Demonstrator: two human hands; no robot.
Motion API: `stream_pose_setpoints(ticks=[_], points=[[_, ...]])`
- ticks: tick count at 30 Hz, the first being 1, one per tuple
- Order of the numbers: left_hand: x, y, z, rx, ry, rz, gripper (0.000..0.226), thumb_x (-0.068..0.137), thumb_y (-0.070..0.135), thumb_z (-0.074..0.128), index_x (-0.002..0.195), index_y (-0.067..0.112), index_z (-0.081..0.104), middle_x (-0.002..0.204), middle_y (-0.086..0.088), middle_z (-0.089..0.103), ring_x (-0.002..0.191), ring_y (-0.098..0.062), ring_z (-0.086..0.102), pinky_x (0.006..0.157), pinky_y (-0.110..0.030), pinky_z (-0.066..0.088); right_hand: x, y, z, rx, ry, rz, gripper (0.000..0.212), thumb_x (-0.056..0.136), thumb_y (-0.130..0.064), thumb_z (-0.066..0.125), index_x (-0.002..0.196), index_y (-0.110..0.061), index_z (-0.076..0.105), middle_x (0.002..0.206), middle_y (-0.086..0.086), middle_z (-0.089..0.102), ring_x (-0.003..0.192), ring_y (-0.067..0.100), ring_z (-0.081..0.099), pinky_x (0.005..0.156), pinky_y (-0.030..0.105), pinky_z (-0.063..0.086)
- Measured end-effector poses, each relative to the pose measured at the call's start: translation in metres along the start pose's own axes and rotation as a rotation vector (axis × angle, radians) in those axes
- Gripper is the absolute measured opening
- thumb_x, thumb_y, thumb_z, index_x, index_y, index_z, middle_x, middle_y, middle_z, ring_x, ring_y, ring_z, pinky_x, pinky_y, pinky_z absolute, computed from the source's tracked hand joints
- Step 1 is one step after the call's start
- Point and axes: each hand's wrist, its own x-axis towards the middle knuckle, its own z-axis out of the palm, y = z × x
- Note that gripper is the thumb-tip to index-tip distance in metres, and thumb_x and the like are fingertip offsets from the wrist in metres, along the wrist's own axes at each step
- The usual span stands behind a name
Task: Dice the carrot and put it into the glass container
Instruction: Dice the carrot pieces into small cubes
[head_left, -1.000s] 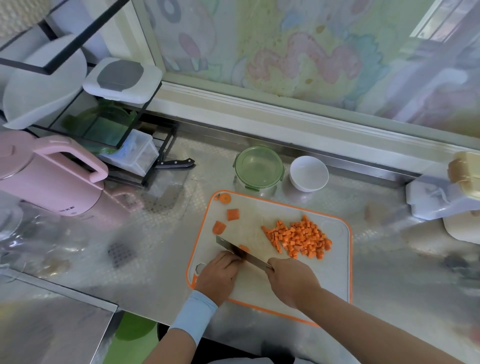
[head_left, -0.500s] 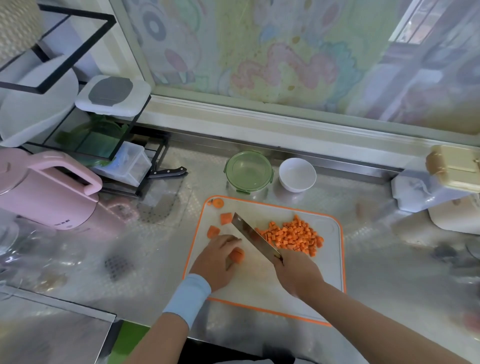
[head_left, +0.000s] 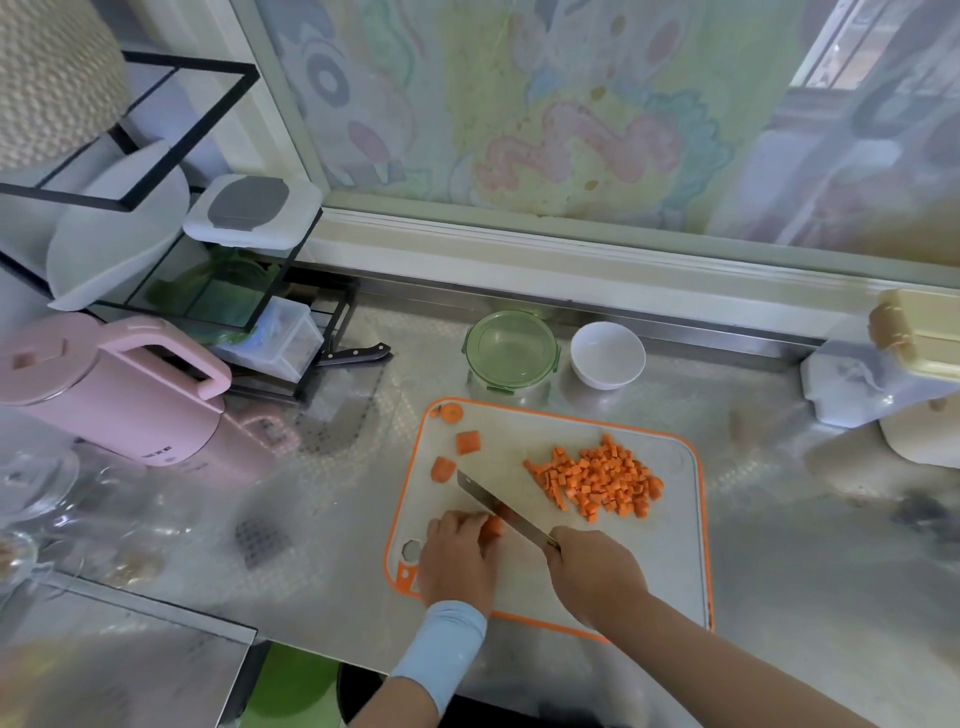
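On the white cutting board with an orange rim, my left hand holds a carrot piece down with curled fingers. My right hand grips the handle of a knife, and the blade lies across that piece. A pile of diced carrot sits at the board's right. Two carrot chunks and a thin carrot slice lie at the board's upper left. The glass container with a green lid stands just behind the board.
A white bowl stands right of the container. A pink kettle and a black rack with a second knife fill the left. White and beige boxes sit at the far right on the steel counter.
The knife was lifted and tilted half a second ago; now its blade is down again on the carrot piece under my left fingers. The view has shifted slightly.
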Motion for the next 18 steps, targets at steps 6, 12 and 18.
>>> stream_pose_setpoints(ticks=[6,12,18], points=[[-0.005,0.000,0.002,-0.146,0.048,-0.069,0.039,0.082,0.043,0.067,0.119,0.035,0.055,0.105,0.013,0.057,0.103,-0.013,0.043,0.084,-0.031,0.045,-0.001,-0.001,0.000,-0.027,0.018,-0.019,0.026,0.104,-0.033,0.030,0.087,-0.027,0.048,0.080,-0.004,0.057,0.074,0.019,0.057,0.060,0.031,0.043],[0.012,-0.034,0.000,-0.183,-0.003,0.578,0.012,0.091,0.019,0.056,0.097,0.017,0.065,0.104,0.006,0.053,0.099,-0.013,0.049,0.083,-0.028,0.045,-0.001,-0.004,0.000,-0.043,0.021,-0.026,0.027,0.104,-0.033,0.030,0.088,-0.026,0.050,0.080,-0.003,0.058,0.075,0.019,0.059,0.064,0.034,0.050],[0.024,-0.045,0.008,-0.149,0.065,0.801,0.022,0.083,0.002,0.055,0.100,0.013,0.064,0.103,0.001,0.053,0.091,-0.019,0.052,0.071,-0.025,0.048,0.000,-0.008,0.001,-0.054,0.003,-0.030,0.027,0.104,-0.031,0.031,0.086,-0.026,0.051,0.078,-0.004,0.057,0.072,0.018,0.059,0.064,0.033,0.051]])
